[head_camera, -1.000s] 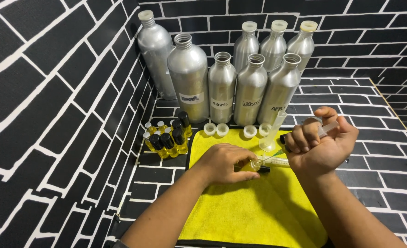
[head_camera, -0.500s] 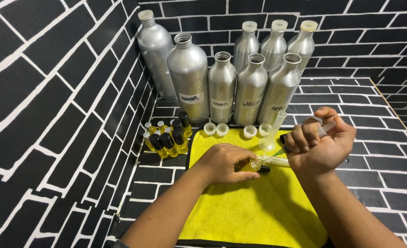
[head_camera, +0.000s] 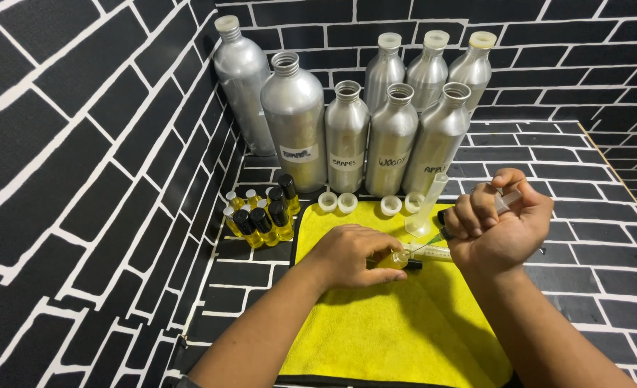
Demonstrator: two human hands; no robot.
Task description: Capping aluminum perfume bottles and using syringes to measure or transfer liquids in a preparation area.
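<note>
1. A small vial (head_camera: 394, 259) of yellow liquid is pinned on its side against the yellow cloth (head_camera: 383, 330), right under the fingertips of the left hand (head_camera: 351, 255), which is closed down on it.
2. A syringe (head_camera: 433, 251) is held in the right hand (head_camera: 498, 226); the fist is wrapped round the barrel and plunger, and the needle end is pointed leftward, toward the vial's mouth. Whether the tip is inside the opening cannot be told.
3. The step in hand is judged to be filling: liquid is being fed from syringe to vial, with the vial steadied by the left hand.
4. The next move would seem to call for slow, even thumb pressure on the plunger and an unmoving vial, so that nothing is spilled on the cloth.
5. Just beyond the right hand's knuckles, a clear measuring cylinder (head_camera: 428, 205) is stood upright at the cloth's far edge.
6. Farther from both hands, four white caps (head_camera: 347, 202) are lined along that edge.
7. Off to the left of the left hand, a cluster of small filled bottles (head_camera: 261, 215) is gathered, some black-capped, some not.
8. Well past everything, tall aluminium bottles (head_camera: 347, 136) are ranged on the bench (head_camera: 592, 237) against the black brick-pattern wall (head_camera: 81, 179).
</note>
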